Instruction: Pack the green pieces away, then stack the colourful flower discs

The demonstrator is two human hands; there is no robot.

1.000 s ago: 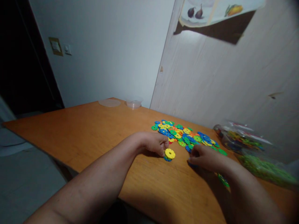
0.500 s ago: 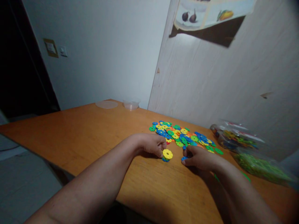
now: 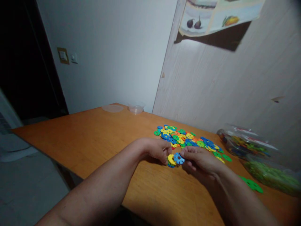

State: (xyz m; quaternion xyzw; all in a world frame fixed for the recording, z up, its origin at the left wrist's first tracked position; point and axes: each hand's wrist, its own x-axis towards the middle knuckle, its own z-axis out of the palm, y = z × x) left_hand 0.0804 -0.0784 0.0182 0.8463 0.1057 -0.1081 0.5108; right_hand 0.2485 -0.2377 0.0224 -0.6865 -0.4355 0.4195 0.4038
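My left hand (image 3: 160, 150) is closed on the edge of a small stack of notched plastic discs, low over the table. A yellow disc (image 3: 171, 160) is on top, with blue and green showing beneath. Pinched between the thumb and fingers of my right hand (image 3: 196, 158) is a blue notched disc (image 3: 179, 158). It overlaps the right side of the yellow disc in view; whether the two touch I cannot tell. Just beyond both hands lies a loose pile of blue, green, yellow and orange discs (image 3: 175, 137).
Green discs (image 3: 252, 184) lie beside my right forearm. At the right stand a clear bag of mixed coloured pieces (image 3: 249, 142) and a bag of green pieces (image 3: 270, 172). A clear tub (image 3: 136, 109) and a round lid (image 3: 112, 108) sit at the table's (image 3: 77, 135) far corner, by the wall.
My right hand has lifted the blue disc from beside the pile and brought it left, over the yellow disc. My left hand keeps its hold on the stack. The whole view has shifted slightly.
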